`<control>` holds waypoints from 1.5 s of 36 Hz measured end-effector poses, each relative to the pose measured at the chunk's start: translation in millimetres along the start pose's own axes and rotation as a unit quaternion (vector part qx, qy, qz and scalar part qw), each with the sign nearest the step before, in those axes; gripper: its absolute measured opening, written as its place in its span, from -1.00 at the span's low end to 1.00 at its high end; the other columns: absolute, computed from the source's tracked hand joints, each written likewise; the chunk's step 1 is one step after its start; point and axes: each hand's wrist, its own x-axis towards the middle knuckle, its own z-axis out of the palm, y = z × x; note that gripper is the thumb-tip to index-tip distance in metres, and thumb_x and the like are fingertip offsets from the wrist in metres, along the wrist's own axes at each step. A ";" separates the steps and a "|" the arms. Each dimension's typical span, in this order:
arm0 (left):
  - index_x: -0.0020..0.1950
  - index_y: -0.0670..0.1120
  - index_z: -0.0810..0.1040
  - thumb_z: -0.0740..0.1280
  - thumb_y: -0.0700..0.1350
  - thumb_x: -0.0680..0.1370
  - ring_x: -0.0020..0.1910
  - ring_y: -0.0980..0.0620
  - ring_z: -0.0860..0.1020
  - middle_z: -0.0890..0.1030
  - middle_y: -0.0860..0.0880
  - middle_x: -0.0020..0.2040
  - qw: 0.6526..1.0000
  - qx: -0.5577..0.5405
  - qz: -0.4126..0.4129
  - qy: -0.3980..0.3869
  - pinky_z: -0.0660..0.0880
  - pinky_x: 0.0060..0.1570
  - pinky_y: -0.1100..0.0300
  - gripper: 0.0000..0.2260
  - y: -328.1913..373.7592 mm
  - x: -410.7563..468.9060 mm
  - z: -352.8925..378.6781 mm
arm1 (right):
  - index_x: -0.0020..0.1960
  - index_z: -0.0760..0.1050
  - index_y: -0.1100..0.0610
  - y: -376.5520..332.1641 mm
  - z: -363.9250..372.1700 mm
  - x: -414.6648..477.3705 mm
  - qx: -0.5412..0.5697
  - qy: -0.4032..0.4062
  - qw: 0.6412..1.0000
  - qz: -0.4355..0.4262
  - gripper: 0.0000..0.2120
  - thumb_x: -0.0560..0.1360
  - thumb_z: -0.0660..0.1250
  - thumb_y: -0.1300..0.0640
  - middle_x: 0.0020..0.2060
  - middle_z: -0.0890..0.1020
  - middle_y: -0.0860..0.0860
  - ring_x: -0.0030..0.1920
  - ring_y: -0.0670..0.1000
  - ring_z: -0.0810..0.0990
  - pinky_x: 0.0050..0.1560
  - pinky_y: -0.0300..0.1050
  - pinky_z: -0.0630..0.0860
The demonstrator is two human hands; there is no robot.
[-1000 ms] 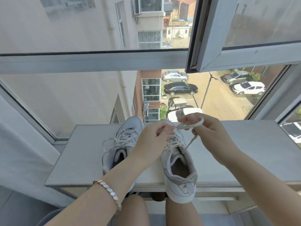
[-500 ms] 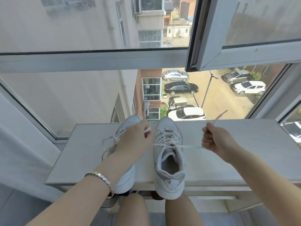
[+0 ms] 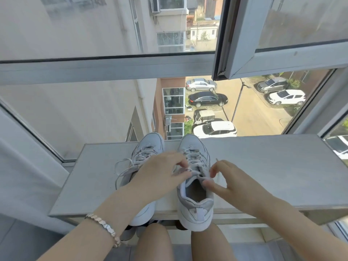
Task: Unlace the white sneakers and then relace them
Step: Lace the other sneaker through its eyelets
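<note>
Lower centre: left hand (image 3: 162, 173) and right hand (image 3: 233, 183) work at the collar of the centre sneaker (image 3: 195, 206), whose heel overhangs the ledge (image 3: 273, 166). The left fingers curl and pinch the lace (image 3: 194, 157). The right thumb and forefinger pinch its free end. Crossings fill the lower eyelets, so work is judged to be at the top row. Beyond, left of centre, the second sneaker (image 3: 150, 144) shows slack loops and is judged not finished.

1. I read this as a room in an upper-floor flat, at its window.
2. A pale window sill (image 3: 273, 166) runs beneath grey frames, with one casement (image 3: 243, 36) standing open.
3. Far below, I see parked cars (image 3: 207, 98) and a lamp post (image 3: 237, 102) in a paved yard.
4. An apartment block (image 3: 75, 113) stands opposite, with an air-conditioner unit (image 3: 155, 4) on its wall.
</note>
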 end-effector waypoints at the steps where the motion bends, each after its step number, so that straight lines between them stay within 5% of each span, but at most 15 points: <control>1: 0.00 0.02 0.54 0.31 0.05 0.53 0.02 0.15 0.48 0.54 0.16 -0.02 1.000 0.006 -0.009 -0.013 0.39 0.09 0.20 -0.86 0.9 0.1 -0.4 | -0.07 0.37 -0.03 -0.6 1.3 -0.4 0.002 0.008 1.000 0.003 -0.82 0.52 0.20 -0.13 -0.09 0.45 -0.17 -0.07 -0.20 0.43 -0.07 -0.36 0.34; 6: -0.03 0.01 0.46 0.22 0.05 0.58 -0.01 0.11 0.47 0.48 0.09 -0.02 0.994 0.043 -0.044 -0.087 0.37 -0.01 0.24 -0.86 4.8 5.2 -4.2 | -0.16 0.43 0.10 -0.1 4.0 0.1 0.020 0.030 0.998 -0.048 -0.65 0.52 0.05 -0.13 -0.16 0.44 -0.07 -0.16 -0.08 0.45 -0.12 -0.31 0.35; 9: -0.06 -0.05 0.40 0.13 0.00 0.63 -0.08 0.10 0.40 0.39 0.05 -0.06 0.991 0.049 -0.036 -0.117 0.22 -0.18 0.27 -0.84 7.9 7.8 -6.2 | -0.18 0.48 0.13 -1.5 0.5 1.4 0.184 0.041 0.982 -0.032 -0.66 0.56 0.11 -0.09 -0.17 0.49 -0.02 -0.12 -0.14 0.47 -0.09 -0.41 0.35; 12: -0.11 -0.09 0.34 0.12 -0.10 0.62 -0.11 0.03 0.40 0.39 0.01 -0.10 0.997 0.017 -0.012 -0.069 0.28 -0.17 0.26 -0.86 9.9 8.6 -2.8 | -0.12 0.57 0.15 -4.3 -2.4 6.7 0.358 0.063 0.932 0.018 -0.69 0.47 0.14 -0.02 -0.17 0.59 0.04 -0.16 -0.19 0.52 -0.09 -0.43 0.39; 16: -0.12 -0.12 0.33 0.11 -0.15 0.61 -0.13 -0.05 0.43 0.45 -0.07 -0.12 1.000 0.008 -0.007 -0.001 0.33 -0.14 0.13 -0.88 11.3 11.9 9.5 | -0.23 0.47 0.36 -8.3 -3.0 18.2 0.566 0.047 0.823 0.030 -0.73 0.46 0.26 0.14 -0.26 0.62 0.16 -0.09 0.06 0.63 0.00 -0.21 0.53; 19: -0.08 -0.18 0.43 0.14 -0.15 0.60 -0.12 -0.09 0.47 0.52 -0.13 -0.11 0.998 -0.024 -0.047 0.039 0.38 -0.15 0.09 -0.85 7.2 17.1 14.4 | -0.37 0.35 0.23 -10.2 -1.4 22.4 0.620 0.048 0.783 0.036 -0.77 0.43 0.28 0.21 -0.48 0.41 0.09 -0.33 0.09 0.50 -0.06 -0.04 0.49; 24: -0.24 -0.13 0.36 0.17 -0.16 0.58 -0.07 -0.14 0.53 0.58 -0.21 -0.12 0.992 -0.085 -0.075 0.056 0.43 -0.08 -0.01 -0.81 1.7 16.1 22.9 | -0.44 0.33 0.15 -7.8 0.3 24.6 0.662 0.083 0.740 0.089 -0.73 0.43 0.21 0.15 -0.52 0.25 0.01 -0.48 0.01 0.30 -0.27 -0.11 0.40; 30: -0.20 -0.04 0.46 0.23 -0.08 0.59 -0.13 -0.04 0.58 0.61 -0.07 -0.19 0.983 -0.148 -0.091 0.053 0.53 -0.04 0.01 -0.83 -4.5 13.3 20.4 | -0.16 0.48 0.30 -16.7 -2.0 36.7 0.551 0.061 0.822 0.127 -0.78 0.59 0.14 0.26 -0.53 0.38 -0.08 -0.54 -0.12 0.24 -0.45 -0.31 0.32; 34: -0.22 0.01 0.41 0.27 -0.08 0.58 -0.19 0.19 0.59 0.62 0.02 -0.22 0.983 -0.156 -0.051 0.081 0.51 -0.09 0.22 -0.83 3.0 11.3 11.4 | -0.24 0.55 0.07 -24.3 -0.7 44.1 0.378 0.042 0.918 0.116 -0.76 0.56 0.24 0.24 -0.57 0.46 -0.20 -0.50 -0.17 0.38 -0.36 -0.34 0.40; 38: -0.15 -0.08 0.47 0.32 -0.05 0.54 -0.21 0.07 0.51 0.51 0.10 -0.24 0.987 -0.072 0.035 0.136 0.41 -0.18 0.26 -0.87 10.2 16.4 3.8 | -0.28 0.55 0.22 -31.8 -7.2 44.4 0.244 -0.016 0.968 0.052 -0.76 0.51 0.21 0.34 -0.31 0.44 0.09 -0.31 -0.02 0.38 -0.18 -0.16 0.35; 40: -0.14 -0.07 0.49 0.34 -0.07 0.53 -0.23 0.07 0.51 0.47 0.15 -0.27 0.985 -0.056 0.073 0.149 0.40 -0.21 0.25 -0.89 14.7 22.4 0.1 | -0.28 0.49 0.36 -33.7 -9.7 44.6 0.222 -0.043 0.974 0.031 -0.83 0.46 0.23 0.37 -0.26 0.38 0.12 -0.30 -0.04 0.37 -0.16 -0.16 0.32; 43: -0.16 -0.11 0.55 0.33 -0.01 0.48 -0.22 0.06 0.48 0.49 0.13 -0.24 0.977 -0.002 0.113 0.182 0.35 -0.20 0.26 -0.84 17.7 32.7 -1.3 | -0.37 0.42 0.27 -30.7 -11.4 46.1 0.244 -0.058 0.968 0.025 -0.71 0.52 0.29 0.22 -0.30 0.38 0.09 -0.37 -0.06 0.34 -0.24 -0.19 0.31; 47: -0.13 -0.14 0.55 0.45 -0.17 0.41 -0.13 0.05 0.41 0.51 0.02 -0.18 0.958 0.000 0.056 0.280 0.37 -0.07 0.11 -0.88 16.3 35.6 4.4 | -0.28 0.45 0.29 -22.6 -13.3 46.1 0.345 -0.065 0.933 0.079 -0.69 0.57 0.23 0.14 -0.46 0.43 0.02 -0.44 -0.09 0.37 -0.29 -0.30 0.35; 49: -0.17 -0.13 0.55 0.46 -0.20 0.41 -0.17 0.12 0.39 0.49 0.05 -0.21 0.950 -0.023 0.026 0.310 0.33 -0.08 0.25 -0.89 17.5 30.4 6.1 | -0.18 0.51 0.38 -18.1 -12.3 46.4 0.382 -0.068 0.917 0.090 -0.68 0.57 0.22 0.14 -0.45 0.49 0.03 -0.41 -0.06 0.41 -0.23 -0.24 0.36; 54: -0.09 -0.04 0.64 0.40 -0.08 0.48 -0.23 0.26 0.47 0.52 0.18 -0.25 0.975 -0.160 -0.018 0.154 0.33 -0.25 0.51 -0.94 21.4 16.9 10.0 | -0.15 0.55 0.35 -14.6 -12.7 46.1 0.431 -0.065 0.895 0.096 -0.72 0.55 0.24 0.14 -0.39 0.53 0.11 -0.36 0.03 0.44 -0.20 -0.17 0.42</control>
